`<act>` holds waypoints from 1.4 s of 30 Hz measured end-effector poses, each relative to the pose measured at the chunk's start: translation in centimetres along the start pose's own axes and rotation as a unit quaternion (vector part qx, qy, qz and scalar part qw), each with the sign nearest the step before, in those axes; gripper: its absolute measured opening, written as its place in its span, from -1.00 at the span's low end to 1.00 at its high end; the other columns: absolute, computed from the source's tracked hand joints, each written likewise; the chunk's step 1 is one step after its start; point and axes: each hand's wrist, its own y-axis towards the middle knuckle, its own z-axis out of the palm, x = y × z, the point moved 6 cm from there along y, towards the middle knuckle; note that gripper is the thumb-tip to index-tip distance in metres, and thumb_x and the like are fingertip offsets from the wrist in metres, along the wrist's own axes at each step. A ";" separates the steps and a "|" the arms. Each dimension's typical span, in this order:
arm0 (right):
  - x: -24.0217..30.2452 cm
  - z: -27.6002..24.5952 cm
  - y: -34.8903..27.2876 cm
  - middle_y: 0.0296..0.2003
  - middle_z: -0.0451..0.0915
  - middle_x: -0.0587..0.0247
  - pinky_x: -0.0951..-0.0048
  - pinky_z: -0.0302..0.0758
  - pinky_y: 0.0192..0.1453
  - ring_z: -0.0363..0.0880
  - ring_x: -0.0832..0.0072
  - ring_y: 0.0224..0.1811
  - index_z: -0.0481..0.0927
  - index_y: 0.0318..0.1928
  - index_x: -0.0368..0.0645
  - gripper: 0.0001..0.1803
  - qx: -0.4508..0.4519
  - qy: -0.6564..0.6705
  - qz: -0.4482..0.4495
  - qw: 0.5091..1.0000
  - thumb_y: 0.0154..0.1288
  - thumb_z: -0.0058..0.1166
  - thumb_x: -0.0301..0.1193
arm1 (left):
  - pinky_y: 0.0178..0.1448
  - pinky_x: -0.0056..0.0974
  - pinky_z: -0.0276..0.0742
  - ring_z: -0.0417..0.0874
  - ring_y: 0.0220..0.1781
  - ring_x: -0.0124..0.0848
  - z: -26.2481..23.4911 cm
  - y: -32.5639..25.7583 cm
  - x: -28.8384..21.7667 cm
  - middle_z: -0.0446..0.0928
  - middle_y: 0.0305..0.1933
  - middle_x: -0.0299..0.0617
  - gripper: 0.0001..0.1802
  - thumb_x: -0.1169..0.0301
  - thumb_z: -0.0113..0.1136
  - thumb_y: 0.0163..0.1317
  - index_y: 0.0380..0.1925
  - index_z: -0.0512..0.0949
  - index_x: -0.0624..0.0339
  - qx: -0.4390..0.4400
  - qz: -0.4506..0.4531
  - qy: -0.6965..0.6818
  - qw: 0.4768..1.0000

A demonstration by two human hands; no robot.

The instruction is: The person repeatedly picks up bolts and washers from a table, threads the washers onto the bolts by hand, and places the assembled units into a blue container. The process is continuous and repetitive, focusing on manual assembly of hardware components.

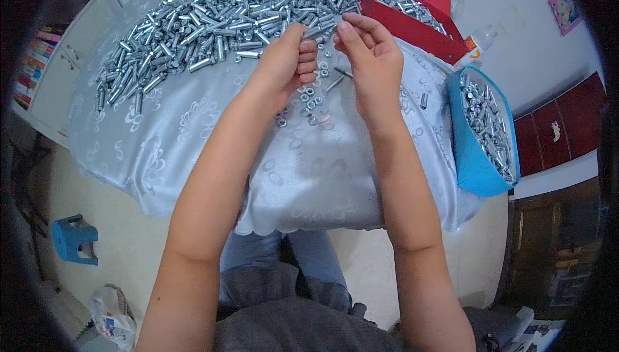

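Two hands are working close together: your left hand [293, 58] is wrapping its fingers around a silver metal bolt [318, 30], and your right hand [373, 58] is hovering its thumb and finger by the bolt's right end. I cannot tell if they are pinching anything. The bolt is sitting between your hands, by the near edge of the big bolt pile [222, 26]. Holding it straight and turning gently is probably helping, with loose nuts [310, 104] lying nearby on the silvery tablecloth [309, 184].
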 end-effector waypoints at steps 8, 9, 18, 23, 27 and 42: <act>-0.5 -0.8 0.2 -0.39 0.53 0.28 0.63 0.41 -0.28 0.47 0.63 -0.39 0.48 -0.25 -0.30 -0.81 -0.017 0.014 0.045 0.999 0.11 0.04 -0.48 | -0.63 -0.46 -0.09 -0.05 -0.71 -0.60 0.6 -0.5 -0.1 -0.05 -0.72 -0.48 -0.62 0.16 -0.15 0.14 -0.78 0.08 -0.04 -0.005 0.015 0.039 0.999; -0.4 -1.0 0.2 -0.38 0.53 0.27 0.63 0.41 -0.27 0.47 0.63 -0.39 0.48 -0.24 -0.30 -0.80 -0.016 0.023 0.043 0.999 0.11 0.04 -0.48 | -0.63 -0.46 -0.09 -0.05 -0.71 -0.60 0.7 -0.4 0.0 -0.04 -0.72 -0.48 -0.62 0.16 -0.14 0.14 -0.78 0.08 -0.04 -0.001 0.014 0.039 0.999; -0.7 -0.5 0.2 -0.38 0.53 0.28 0.62 0.42 -0.25 0.47 0.63 -0.38 0.49 -0.24 -0.30 -0.79 0.009 0.036 0.055 0.998 0.10 0.06 -0.46 | -0.64 -0.47 -0.08 -0.06 -0.71 -0.60 0.6 -0.5 -0.1 -0.05 -0.73 -0.49 -0.63 0.20 -0.13 0.12 -0.78 0.07 -0.04 0.002 0.010 0.029 1.000; -0.8 -0.7 0.2 -0.44 0.54 0.32 0.64 0.41 -0.29 0.46 0.64 -0.41 0.54 -0.32 -0.29 -0.81 0.011 0.015 0.087 0.996 0.09 0.09 -0.42 | -0.63 -0.46 -0.07 -0.06 -0.71 -0.60 0.8 -0.5 0.0 -0.06 -0.73 -0.48 -0.63 0.19 -0.13 0.13 -0.78 0.07 -0.04 0.003 -0.001 0.019 1.000; 0.3 -0.6 0.3 -0.48 0.55 0.31 0.66 0.40 -0.31 0.47 0.65 -0.44 0.57 -0.37 -0.29 -0.82 0.035 -0.102 -0.015 0.994 0.08 0.09 -0.41 | -0.63 -0.46 -0.05 -0.05 -0.71 -0.59 0.1 -0.3 0.1 -0.05 -0.73 -0.48 -0.62 0.18 -0.14 0.14 -0.78 0.07 -0.04 -0.008 0.014 0.017 1.000; 0.3 -0.9 0.7 -0.45 0.58 0.26 0.61 0.40 -0.36 0.50 0.63 -0.41 0.59 -0.34 -0.26 -0.76 0.052 -0.148 -0.041 0.987 0.14 0.03 -0.33 | -0.64 -0.47 -0.07 -0.04 -0.71 -0.61 0.6 -0.2 0.5 -0.06 -0.73 -0.48 -0.63 0.20 -0.20 0.18 -0.77 0.08 -0.03 0.031 -0.014 -0.024 0.999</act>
